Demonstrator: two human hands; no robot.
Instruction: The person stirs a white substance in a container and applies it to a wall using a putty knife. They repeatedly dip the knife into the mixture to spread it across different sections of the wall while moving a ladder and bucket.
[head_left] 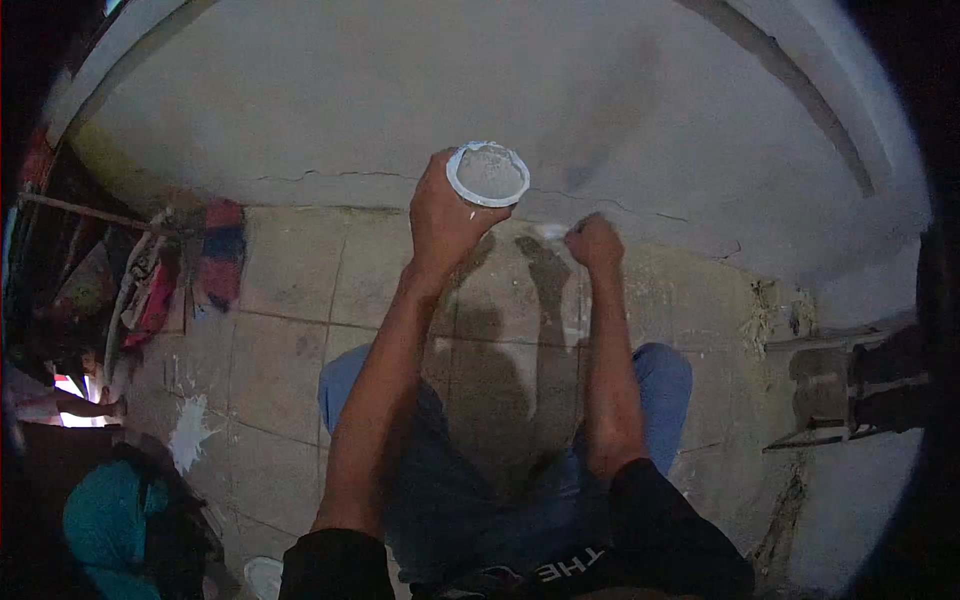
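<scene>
My left hand (440,215) is wrapped round a round tub (462,190) with a white, paint-smeared rim, raised in front of the pale wall. Inside the tub a greyish-white surface shows, but I cannot tell how deep it lies. To its right and lower, my right hand (597,242) is closed with the fingers curled, near the foot of the wall. A whitish blur lies just left of that hand; whether the fingers hold something is hidden. Both arms reach forward above my bent knees.
A cracked pale wall (400,90) rises ahead of the tiled floor (280,270). White splatter (190,432) marks the tiles at left. Cloths (222,250) hang at the left, above a person in teal clothing (105,515). A dark piece of furniture (880,380) stands at right.
</scene>
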